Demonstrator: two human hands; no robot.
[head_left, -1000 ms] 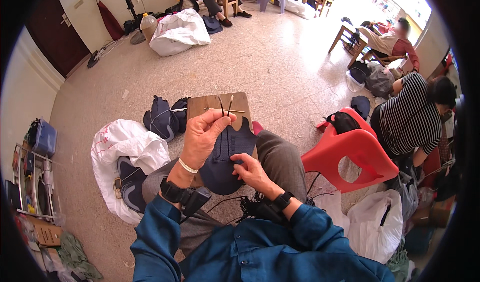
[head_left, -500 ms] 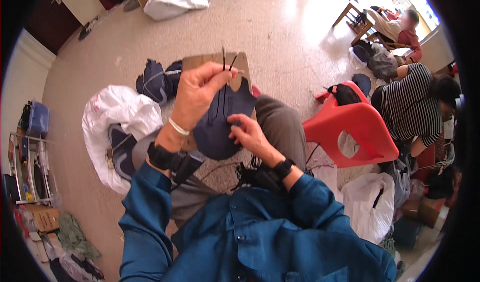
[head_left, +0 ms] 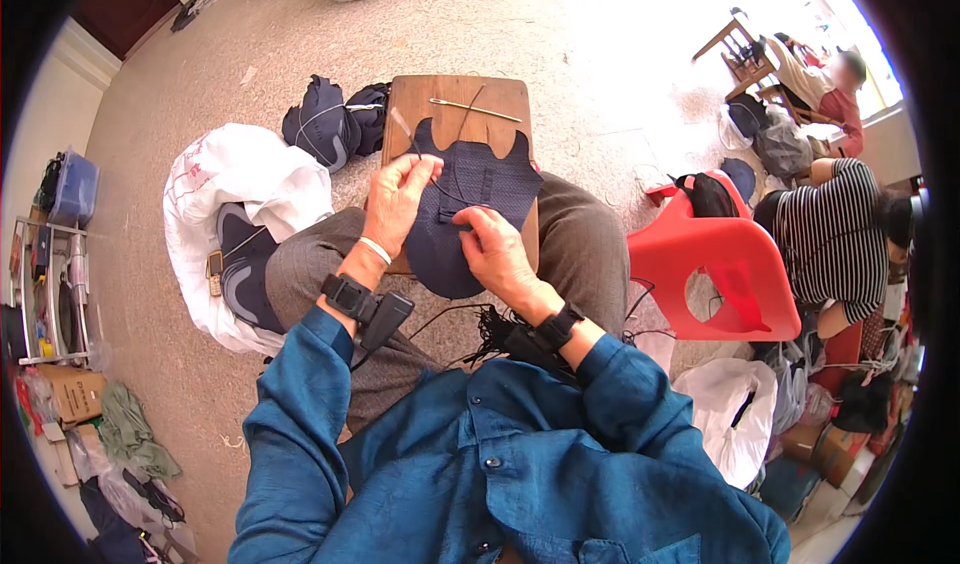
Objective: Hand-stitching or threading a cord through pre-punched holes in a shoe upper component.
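Observation:
A flat navy mesh piece (head_left: 470, 254), shaped like a shoe upper, lies on a small wooden stool (head_left: 408, 96) between my knees. My left hand (head_left: 397, 199) pinches a thin black cord (head_left: 458, 179) above the piece's left side; a pale tip sticks up past the fingers. From there the cord curves down to my right hand (head_left: 497, 252), whose thumb and forefinger are closed on it over the middle of the piece. A long metal needle (head_left: 475, 111) lies across the far part of the stool top, with a thin dark strand crossing it.
Left of the stool are tied navy bundles (head_left: 322, 129) and a white sack (head_left: 190, 189) with similar pieces and a phone (head_left: 215, 272). A bunch of black cords (head_left: 497, 334) hangs at my lap. To the right stand a red plastic chair (head_left: 755, 274) and a person in stripes (head_left: 835, 239).
My left hand has come down from above the stool's far end toward the navy piece. The needle now lies on the stool. My right hand has closed on the cord.

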